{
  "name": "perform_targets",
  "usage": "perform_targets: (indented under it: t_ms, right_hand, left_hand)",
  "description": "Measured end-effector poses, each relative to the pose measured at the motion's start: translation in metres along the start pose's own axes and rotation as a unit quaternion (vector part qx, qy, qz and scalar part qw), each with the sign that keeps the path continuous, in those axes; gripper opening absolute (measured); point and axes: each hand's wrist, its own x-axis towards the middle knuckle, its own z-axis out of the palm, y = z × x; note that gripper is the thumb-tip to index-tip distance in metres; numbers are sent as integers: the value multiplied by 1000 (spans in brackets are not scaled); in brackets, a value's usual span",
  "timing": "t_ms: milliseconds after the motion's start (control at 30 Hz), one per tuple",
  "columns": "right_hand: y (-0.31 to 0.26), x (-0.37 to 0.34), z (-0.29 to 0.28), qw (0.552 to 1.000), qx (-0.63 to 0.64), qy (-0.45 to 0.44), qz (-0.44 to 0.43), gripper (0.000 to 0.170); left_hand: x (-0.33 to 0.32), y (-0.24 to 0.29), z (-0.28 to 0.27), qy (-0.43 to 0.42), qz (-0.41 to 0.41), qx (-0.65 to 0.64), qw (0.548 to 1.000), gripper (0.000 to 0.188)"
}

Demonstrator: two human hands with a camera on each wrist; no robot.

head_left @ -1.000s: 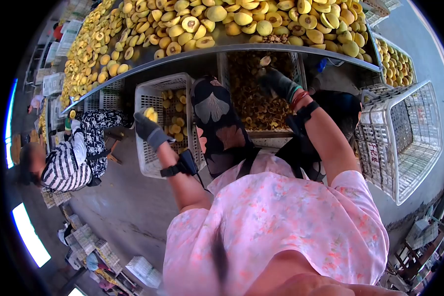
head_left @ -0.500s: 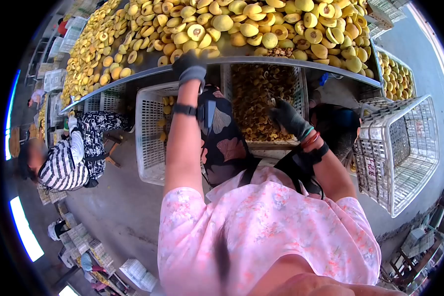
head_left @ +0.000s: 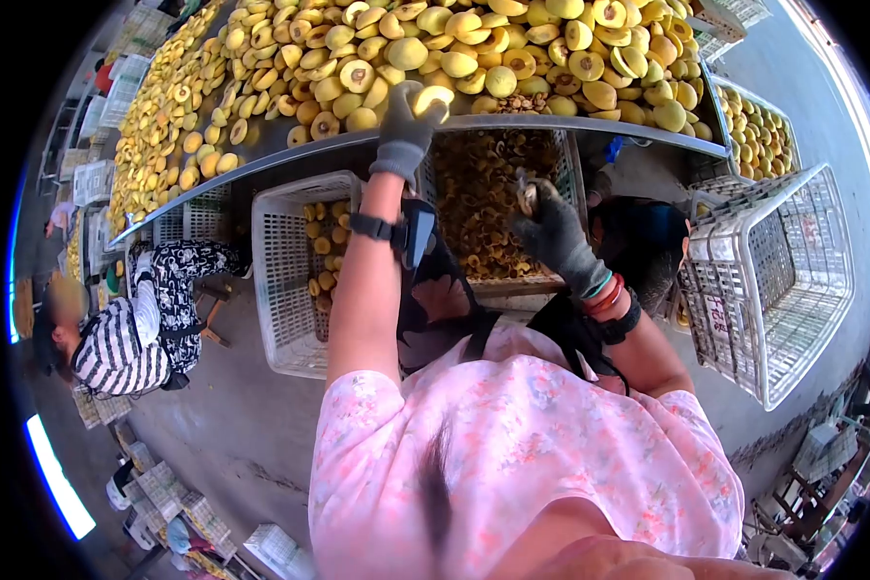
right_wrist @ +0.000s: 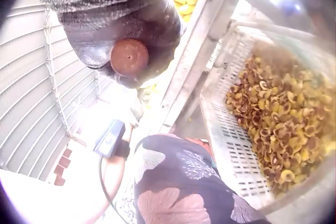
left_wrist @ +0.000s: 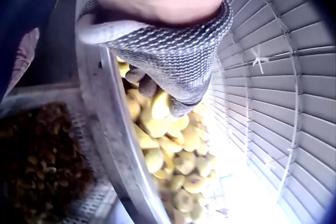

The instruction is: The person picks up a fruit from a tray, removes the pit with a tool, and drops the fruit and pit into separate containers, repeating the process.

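Yellow fruit half [head_left: 433, 101] pinched by the table edge [head_left: 590, 125]

The left hand [head_left: 402, 128] holds it between thumb and fingers — a bright, crescent-shaped piece as seen from above. Just beyond lies a heap of fruit halves [head_left: 416, 53], some showing round brownish hollows. Lower down, the right hand [head_left: 558, 237] grips a tool [right_wrist: 129, 57], its round brown end protruding. Near that hand, under the edge, sits a crate [right_wrist: 223, 161] of brown-yellow scraps. A white crate [head_left: 285, 280] holding fruit stands to the left — partly covered by the left forearm [head_left: 365, 300]. Another white crate [head_left: 720, 309] is at right.
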Motion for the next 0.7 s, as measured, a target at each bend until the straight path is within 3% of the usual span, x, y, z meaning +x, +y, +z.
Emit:
perform_targets:
  t_ms: [67, 133, 200, 267, 367, 467, 600, 700]
  right_hand:
    - [-13, 8, -4, 997, -30, 69, -33, 36]
    - [-32, 14, -10, 994, -26, 101, -40, 37]
    - [-40, 16, -12, 993, 1, 98, -69, 38]
    - [-51, 15, -11, 988, -27, 113, -106, 38]
    - [-57, 5, -9, 977, -67, 148, -139, 39]
    - [-63, -8, -10, 978, -62, 166, -111, 38]
    - [-67, -17, -12, 973, -44, 181, -136, 37]
    - [-81, -27, -9, 981, -32, 168, -93, 33]
  left_hand:
    - [-27, 29, -3, -101, -69, -219, 968, 35]
    - [-61, 72, -12, -145, -125, -285, 939, 31]
    - [-89, 105, -17, -164, -130, -315, 926, 29]
    - [-107, 108, -8, -134, -35, -260, 956, 28]
    - [-129, 115, -5, -105, 34, -224, 968, 30]
    - [-141, 132, -7, -84, 86, -126, 985, 33]
    - [-152, 144, -3, -52, 130, -89, 986, 35]
    - [-154, 140, 1, -20, 138, -80, 987, 37]
